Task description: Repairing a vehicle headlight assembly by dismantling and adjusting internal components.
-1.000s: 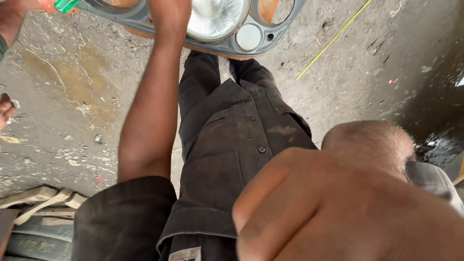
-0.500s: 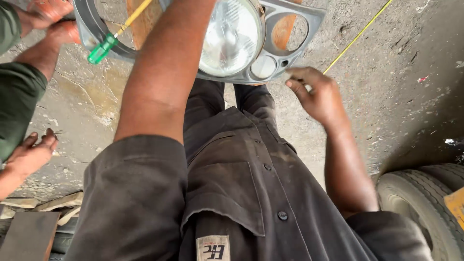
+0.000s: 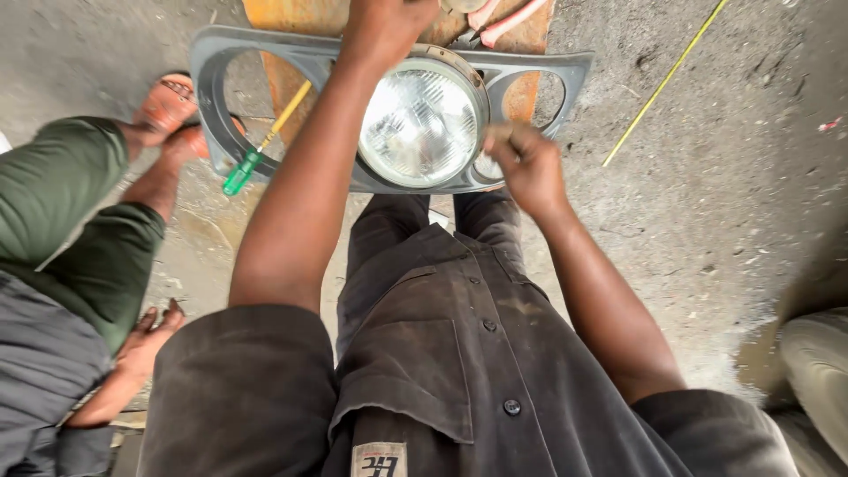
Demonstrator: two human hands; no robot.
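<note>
The left hand (image 3: 384, 26) grips the top of the grey panel (image 3: 221, 71) above the headlamp (image 3: 422, 124). The right hand (image 3: 526, 163), fingers curled, pinches the panel's lower edge just beside the lamp.

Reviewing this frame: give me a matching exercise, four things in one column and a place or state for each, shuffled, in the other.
Things:
1. right hand
2. left hand
3. screwdriver
4. yellow cord

Places or states:
A. lying slantwise on the ground
B. at the top of the round headlamp
C. green handle, poking through the grey panel's empty left ring
D. at the headlamp's lower right edge

Pairs: 1-D, 2-B, 3-C, 4-A
</note>
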